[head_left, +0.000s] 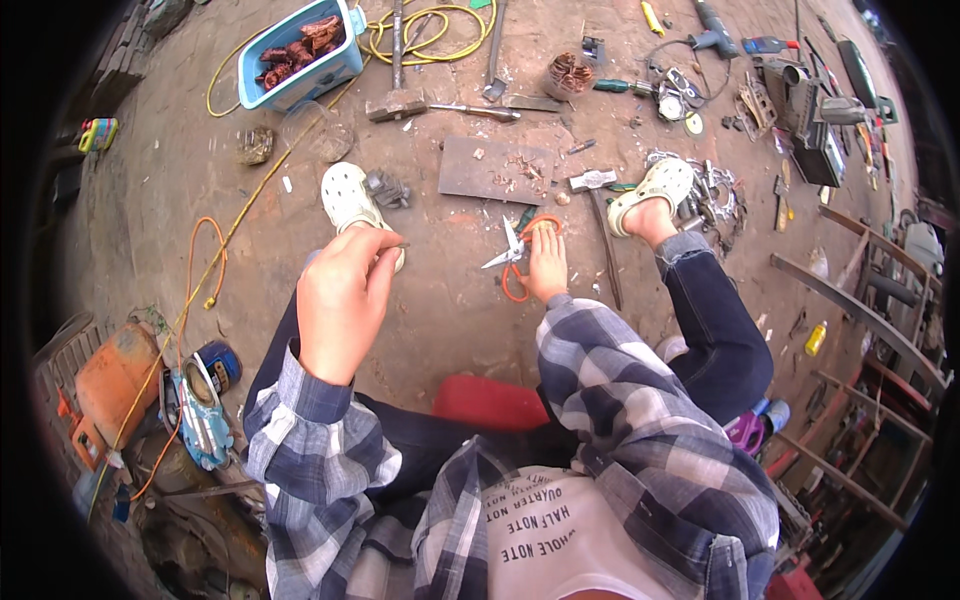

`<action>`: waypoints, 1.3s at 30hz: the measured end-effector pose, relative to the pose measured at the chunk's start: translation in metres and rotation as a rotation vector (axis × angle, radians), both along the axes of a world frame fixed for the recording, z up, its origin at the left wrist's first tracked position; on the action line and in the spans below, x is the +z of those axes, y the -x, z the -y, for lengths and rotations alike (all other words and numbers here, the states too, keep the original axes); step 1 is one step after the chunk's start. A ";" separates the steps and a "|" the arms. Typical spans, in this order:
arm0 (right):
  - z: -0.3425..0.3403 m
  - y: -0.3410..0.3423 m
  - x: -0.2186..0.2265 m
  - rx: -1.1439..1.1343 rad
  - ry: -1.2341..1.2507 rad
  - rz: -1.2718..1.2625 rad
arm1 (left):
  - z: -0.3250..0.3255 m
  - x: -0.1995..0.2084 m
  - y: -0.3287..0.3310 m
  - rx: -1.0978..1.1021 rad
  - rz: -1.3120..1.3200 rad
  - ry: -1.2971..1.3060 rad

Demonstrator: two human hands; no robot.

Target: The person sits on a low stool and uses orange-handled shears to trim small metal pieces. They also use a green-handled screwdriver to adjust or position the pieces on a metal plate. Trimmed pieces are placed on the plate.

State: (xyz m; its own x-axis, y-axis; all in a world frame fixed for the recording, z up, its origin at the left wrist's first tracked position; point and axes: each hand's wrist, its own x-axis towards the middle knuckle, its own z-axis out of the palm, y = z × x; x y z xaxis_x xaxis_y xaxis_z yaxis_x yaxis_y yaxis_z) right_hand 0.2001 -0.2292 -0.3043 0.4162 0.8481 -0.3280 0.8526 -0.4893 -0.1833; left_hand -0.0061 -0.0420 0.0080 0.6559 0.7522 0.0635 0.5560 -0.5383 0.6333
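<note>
My left hand (345, 290) is raised above the floor near my left shoe, closed in a pinch. A small dark tip shows at its fingertips; its kind I cannot make out. My right hand (547, 262) reaches down with fingers stretched over the handle of a pair of scissors (514, 242). The scissors have orange handles, and their blades stand apart, pointing left. Ahead of them lies a flat metal plate (470, 172) with copper-coloured scraps (528, 170) on it. A hammer (593, 181) lies just right of my right hand. Beside my left shoe is a dark grey ribbed piece (386, 190).
A blue bin (300, 92) of reddish-brown metal coils stands far left, near a sledgehammer (396, 106) and a yellow hose (430, 55). A clear tub (570, 76) holds copper wire. Metal parts (718, 195) lie by my right shoe. A metal frame (860, 320) is at right.
</note>
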 end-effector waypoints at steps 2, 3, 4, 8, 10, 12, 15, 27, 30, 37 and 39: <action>0.000 -0.003 0.000 0.011 0.041 -0.016 | -0.001 0.003 -0.002 0.003 -0.015 0.009; -0.001 -0.003 0.000 0.027 -0.015 0.027 | -0.001 0.004 -0.004 0.002 -0.017 0.005; 0.003 -0.003 -0.004 0.016 -0.034 0.004 | -0.001 0.004 -0.006 -0.001 -0.014 0.003; 0.027 0.018 -0.007 -0.081 0.028 -0.128 | -0.001 0.001 -0.007 -0.014 -0.018 -0.016; 0.033 0.025 -0.009 -0.160 0.058 -0.178 | -0.002 0.002 -0.007 -0.017 -0.028 -0.014; 0.042 0.029 -0.034 -0.247 0.013 -0.202 | -0.001 0.003 -0.008 -0.005 -0.035 0.030; 0.040 0.023 -0.050 -0.303 0.020 -0.262 | 0.001 -0.003 -0.007 0.006 -0.012 0.127; 0.009 0.055 0.073 -0.851 0.057 -1.289 | -0.001 0.010 -0.009 0.122 0.345 0.932; 0.012 0.075 0.129 -0.818 -0.163 -1.557 | 0.017 0.019 0.003 0.139 0.447 0.911; 0.059 0.068 0.317 -0.101 -0.610 -1.051 | 0.111 0.052 -0.006 0.177 0.776 0.812; 0.068 0.072 0.337 0.023 -0.670 -0.907 | 0.139 0.056 -0.004 0.236 0.871 0.739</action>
State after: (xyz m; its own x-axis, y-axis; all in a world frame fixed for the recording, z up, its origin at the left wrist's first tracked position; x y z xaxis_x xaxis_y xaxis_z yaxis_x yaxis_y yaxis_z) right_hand 0.1279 -0.2972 0.0327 0.2379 0.9710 0.0231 0.2787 -0.0455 -0.9593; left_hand -0.0017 -0.1815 0.0642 0.4452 0.8917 -0.0813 -0.1840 0.1800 0.9663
